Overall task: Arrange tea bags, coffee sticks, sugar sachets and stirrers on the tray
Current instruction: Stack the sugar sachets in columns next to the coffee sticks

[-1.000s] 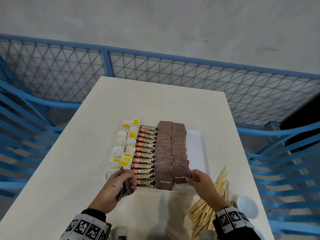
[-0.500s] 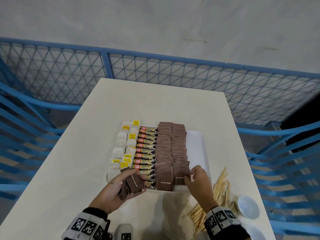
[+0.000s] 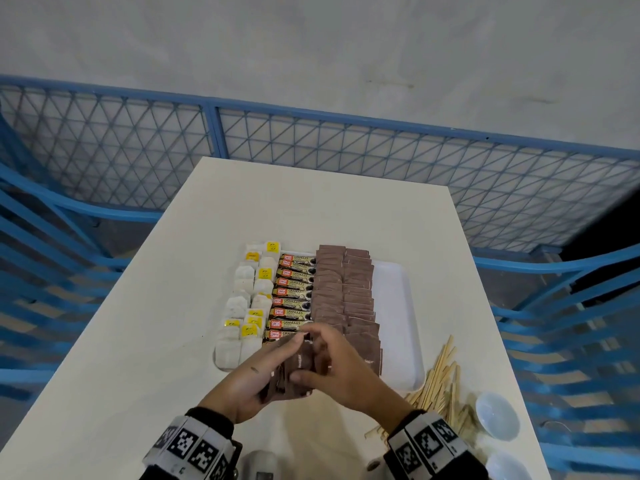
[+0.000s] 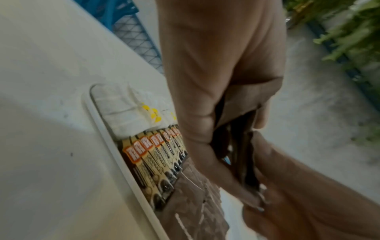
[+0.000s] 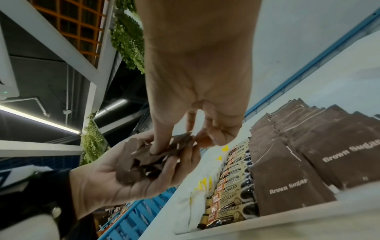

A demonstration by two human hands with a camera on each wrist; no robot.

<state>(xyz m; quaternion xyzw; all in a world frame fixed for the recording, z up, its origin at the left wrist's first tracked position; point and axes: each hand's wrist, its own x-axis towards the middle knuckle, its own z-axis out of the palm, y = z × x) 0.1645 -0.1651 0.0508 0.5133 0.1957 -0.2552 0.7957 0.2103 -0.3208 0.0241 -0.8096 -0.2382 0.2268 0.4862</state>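
Sugar sachets [image 3: 294, 372], a spare bunch held in the left hand [image 3: 242, 386] over the tray's [image 3: 398, 306] near edge, now pinched by the right hand [image 3: 339, 368], which has left the laid rows, suggesting another placement.

The sugar sachets [image 3: 343, 292] look like matt brown paper with pale print, and the small stack [image 5: 144, 155] held at 6 o'clock of the tray [image 3: 398, 306] is the same. The coffee sticks [image 3: 294, 296] are glossy printed foil. The tea bags [image 3: 242, 299] are soft white porous paper with yellow paper tags. The tray is smooth white plastic. The stirrers [image 3: 440, 386] at 4 o'clock are pale bare wood. The table [image 3: 311, 202] is matt off-white. The fence [image 3: 311, 147] is blue-painted metal mesh.
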